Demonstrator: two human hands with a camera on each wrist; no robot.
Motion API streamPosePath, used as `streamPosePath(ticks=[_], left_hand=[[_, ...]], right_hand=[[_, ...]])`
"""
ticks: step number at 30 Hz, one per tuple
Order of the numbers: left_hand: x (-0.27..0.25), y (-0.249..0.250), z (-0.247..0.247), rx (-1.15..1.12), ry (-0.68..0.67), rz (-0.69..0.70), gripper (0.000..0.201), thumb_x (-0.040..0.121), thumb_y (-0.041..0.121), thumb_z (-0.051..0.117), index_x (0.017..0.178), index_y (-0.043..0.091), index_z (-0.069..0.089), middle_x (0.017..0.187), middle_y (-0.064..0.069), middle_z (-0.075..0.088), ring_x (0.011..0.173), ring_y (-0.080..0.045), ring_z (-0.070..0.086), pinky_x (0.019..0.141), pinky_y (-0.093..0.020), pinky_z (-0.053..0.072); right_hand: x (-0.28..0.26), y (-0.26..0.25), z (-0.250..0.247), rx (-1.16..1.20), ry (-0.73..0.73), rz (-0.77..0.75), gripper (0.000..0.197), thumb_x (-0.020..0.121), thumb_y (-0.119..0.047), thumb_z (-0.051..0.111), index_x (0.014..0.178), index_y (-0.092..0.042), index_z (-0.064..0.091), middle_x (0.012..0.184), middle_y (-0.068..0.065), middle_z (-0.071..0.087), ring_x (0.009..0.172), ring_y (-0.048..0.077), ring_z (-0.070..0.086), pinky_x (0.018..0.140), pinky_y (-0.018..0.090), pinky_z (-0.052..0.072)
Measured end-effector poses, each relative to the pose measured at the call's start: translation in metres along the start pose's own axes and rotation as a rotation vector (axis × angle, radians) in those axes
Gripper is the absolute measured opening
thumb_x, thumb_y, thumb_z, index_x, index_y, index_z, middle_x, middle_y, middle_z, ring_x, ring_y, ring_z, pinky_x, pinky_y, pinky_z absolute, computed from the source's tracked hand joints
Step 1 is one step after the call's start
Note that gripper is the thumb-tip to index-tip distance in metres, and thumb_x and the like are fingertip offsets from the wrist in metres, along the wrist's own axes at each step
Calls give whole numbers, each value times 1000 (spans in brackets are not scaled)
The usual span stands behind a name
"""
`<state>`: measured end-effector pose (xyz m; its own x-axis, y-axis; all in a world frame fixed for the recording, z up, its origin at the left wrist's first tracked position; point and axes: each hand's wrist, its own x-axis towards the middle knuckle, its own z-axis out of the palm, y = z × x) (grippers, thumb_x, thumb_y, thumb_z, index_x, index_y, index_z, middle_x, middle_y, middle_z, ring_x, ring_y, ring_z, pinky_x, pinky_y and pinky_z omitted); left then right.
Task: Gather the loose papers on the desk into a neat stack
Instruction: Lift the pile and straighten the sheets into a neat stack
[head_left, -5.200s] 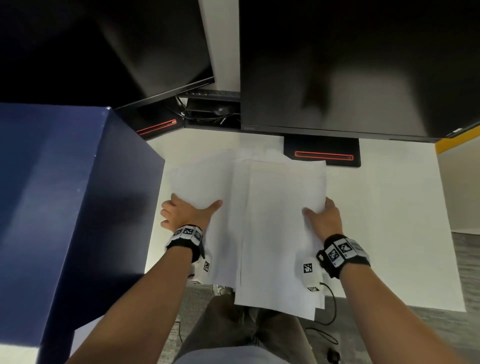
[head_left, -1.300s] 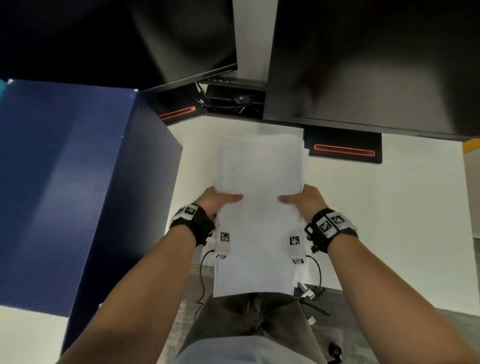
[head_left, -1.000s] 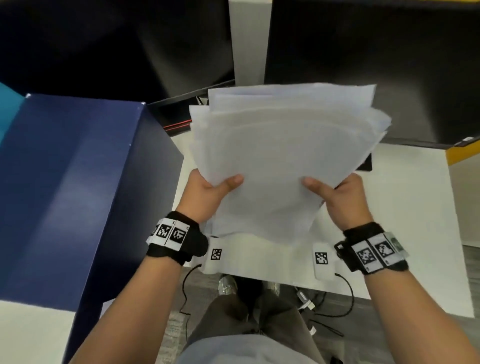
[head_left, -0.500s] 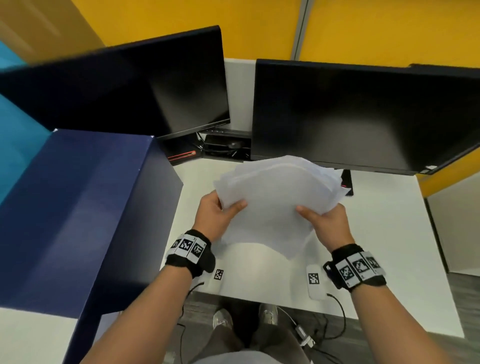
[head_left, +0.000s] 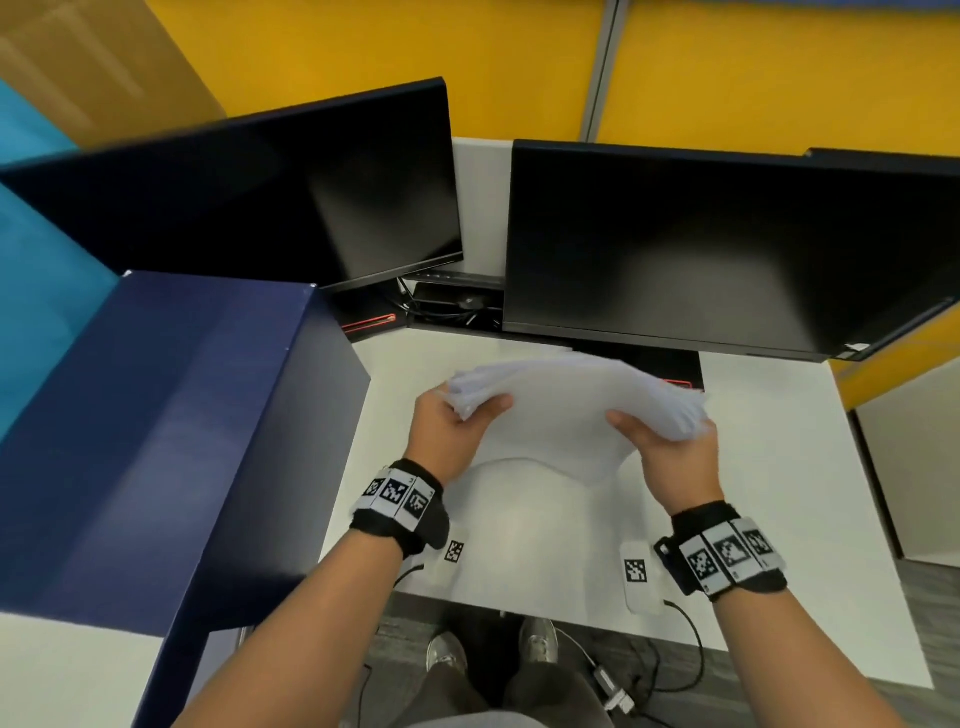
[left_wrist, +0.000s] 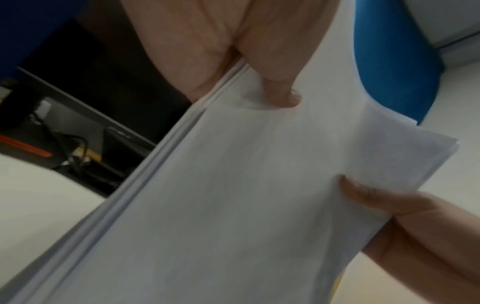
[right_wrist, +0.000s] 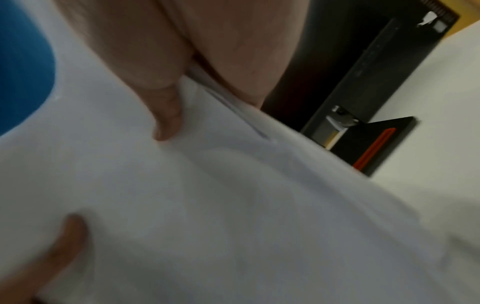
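Sheaf of white papers held above the worktop, sheets apparently blank, though blurred. Left hand and right hand each pinch a side edge, thumbs on top; the grip bows the sheaf.

The stack of white papers is held in the air above the middle of the white desk. Its sheets bow upward, pinched at both side edges, with their edges unevenly aligned.

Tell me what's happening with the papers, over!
Left hand and right hand both grip the papers. Bundle held above the desk, edges not yet squared. Nothing in the way.
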<state>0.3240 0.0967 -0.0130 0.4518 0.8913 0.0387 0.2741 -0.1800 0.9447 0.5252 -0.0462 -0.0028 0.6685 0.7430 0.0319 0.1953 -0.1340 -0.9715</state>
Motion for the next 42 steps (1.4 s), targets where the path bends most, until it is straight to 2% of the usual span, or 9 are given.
streamPosePath(ticks=[3, 7, 13, 19, 23, 31, 36, 39, 42], left_hand=[[1, 10, -2, -11, 60, 88, 30, 85, 24, 76, 110, 8, 76, 107, 1, 74, 93, 17, 63, 80, -5, 46], [-7, -5, 8, -104, 77, -99, 33, 78, 31, 82, 106, 16, 74, 102, 4, 76, 95, -5, 72, 87, -32, 59], [-16, 16, 18, -341, 170, -11, 62, 71, 31, 86, 123, 17, 55, 111, 5, 62, 97, -4, 67, 76, -20, 58], [-9, 47, 31, -413, 405, -148, 35, 82, 42, 75, 104, 18, 62, 96, 3, 65, 83, -10, 62, 65, -12, 52], [-2, 42, 28, -415, 366, -87, 22, 81, 48, 67, 93, 30, 64, 100, -6, 69, 96, -25, 65, 85, -43, 57], [5, 45, 27, -386, 348, -114, 25, 81, 47, 66, 103, 35, 64, 101, 2, 73, 103, -22, 67, 96, -49, 54], [14, 1, 8, -310, -59, -17, 82, 58, 15, 91, 130, 21, 54, 117, 1, 70, 109, -14, 67, 86, -21, 56], [24, -14, 19, -112, -41, -200, 42, 62, 18, 94, 95, 29, 71, 97, 8, 74, 101, -21, 72, 72, -11, 55], [33, 4, 21, -216, 91, -192, 26, 70, 17, 90, 82, 30, 71, 85, 13, 73, 87, -11, 73, 66, -10, 54]], right_hand=[[-1, -8, -6, 20, 68, -61, 30, 78, -9, 79, 99, -26, 65, 93, -17, 66, 78, -15, 64, 68, 2, 46], [-4, 3, -3, -7, 5, 48, 33, 78, -16, 80, 98, -37, 63, 95, -18, 66, 87, -10, 66, 67, 3, 48], [-12, -3, -1, 161, 97, 47, 47, 78, -14, 79, 122, -11, 60, 109, -9, 66, 94, -7, 65, 73, 10, 52], [-7, -28, 12, 270, 333, 68, 27, 87, -32, 70, 100, -11, 62, 83, -5, 62, 70, 1, 61, 61, 16, 49], [5, -33, 13, 288, 402, 76, 26, 85, -29, 71, 102, -11, 63, 85, -8, 61, 75, 8, 59, 67, 28, 51], [17, -29, 4, 244, 321, 24, 36, 82, -24, 76, 113, -18, 60, 97, -6, 62, 82, -2, 63, 73, 23, 53], [21, 14, -13, 88, -88, 93, 60, 65, 5, 84, 114, -22, 61, 104, -8, 68, 95, 3, 69, 69, 13, 54], [24, 23, 3, 63, -48, 188, 36, 69, -14, 86, 96, -29, 67, 98, -7, 73, 98, 21, 71, 78, 28, 58], [26, -1, 7, 92, 27, 85, 33, 74, -9, 82, 98, -25, 68, 94, -16, 70, 89, -1, 70, 77, 18, 54]])
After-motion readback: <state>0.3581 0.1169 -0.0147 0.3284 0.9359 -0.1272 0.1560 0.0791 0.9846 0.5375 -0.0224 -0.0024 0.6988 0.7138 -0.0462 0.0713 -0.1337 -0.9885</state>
